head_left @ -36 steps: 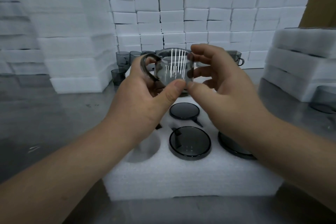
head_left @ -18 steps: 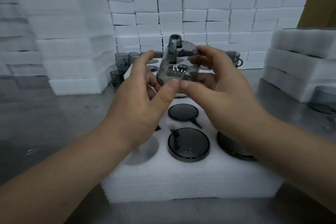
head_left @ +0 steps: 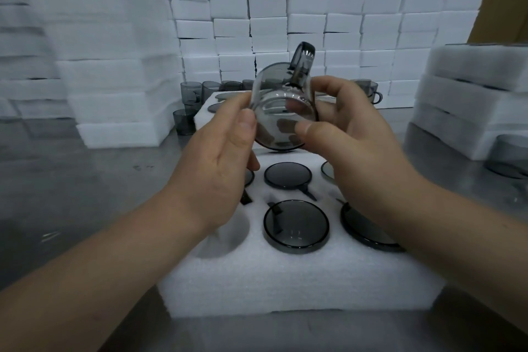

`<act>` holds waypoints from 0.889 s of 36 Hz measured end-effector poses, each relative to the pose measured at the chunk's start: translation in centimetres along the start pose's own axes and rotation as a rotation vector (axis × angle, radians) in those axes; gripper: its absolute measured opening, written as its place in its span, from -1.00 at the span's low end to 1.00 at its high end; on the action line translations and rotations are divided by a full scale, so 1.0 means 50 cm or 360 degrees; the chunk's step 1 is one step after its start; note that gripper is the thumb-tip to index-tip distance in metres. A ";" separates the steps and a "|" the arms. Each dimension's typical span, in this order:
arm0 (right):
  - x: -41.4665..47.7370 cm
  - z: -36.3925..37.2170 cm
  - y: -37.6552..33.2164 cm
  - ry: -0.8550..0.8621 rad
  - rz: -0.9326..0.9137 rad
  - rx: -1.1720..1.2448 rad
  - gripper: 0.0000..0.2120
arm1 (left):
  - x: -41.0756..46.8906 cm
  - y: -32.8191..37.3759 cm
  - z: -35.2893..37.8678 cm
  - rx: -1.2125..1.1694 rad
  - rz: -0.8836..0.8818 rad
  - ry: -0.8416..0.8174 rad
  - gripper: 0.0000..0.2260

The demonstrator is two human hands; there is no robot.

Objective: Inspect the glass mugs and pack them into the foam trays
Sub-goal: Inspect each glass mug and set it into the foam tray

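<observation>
A smoky grey glass mug [head_left: 281, 107] lies tilted between my hands above the foam tray [head_left: 300, 286], its handle pointing up. My left hand [head_left: 220, 163] pinches its left rim with thumb and fingers. My right hand [head_left: 360, 146] grips the right side, its thumb on the near wall. Several mugs sit upside down in the tray's round holes, one of these packed mugs [head_left: 295, 226] at the front middle. The front left hole [head_left: 228, 234] holds nothing.
Loose grey mugs [head_left: 191, 100] stand on the steel table behind the tray. White foam stacks [head_left: 114, 66] rise on the left, along the back, and on the right [head_left: 471, 108]. Another mug [head_left: 508, 157] sits at the right edge.
The mug has been turned between my hands: its handle went from the left side to pointing up, and its base now faces me more.
</observation>
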State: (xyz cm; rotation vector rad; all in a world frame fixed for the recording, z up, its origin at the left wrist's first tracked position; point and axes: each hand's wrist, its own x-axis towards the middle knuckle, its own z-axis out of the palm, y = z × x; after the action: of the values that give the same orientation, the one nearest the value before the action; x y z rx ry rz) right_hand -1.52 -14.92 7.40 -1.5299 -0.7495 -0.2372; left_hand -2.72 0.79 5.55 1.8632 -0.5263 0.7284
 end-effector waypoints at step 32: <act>0.003 -0.001 0.009 0.0032 0.0124 -0.0329 -0.55 | 0.003 0.007 -0.001 0.0162 -0.0238 0.0195 -0.41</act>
State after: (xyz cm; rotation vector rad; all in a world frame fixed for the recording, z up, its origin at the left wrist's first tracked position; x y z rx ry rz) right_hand -1.10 -14.89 7.14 -1.7464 -0.6636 -0.2784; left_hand -2.83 0.70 5.91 1.9147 -0.2726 0.7749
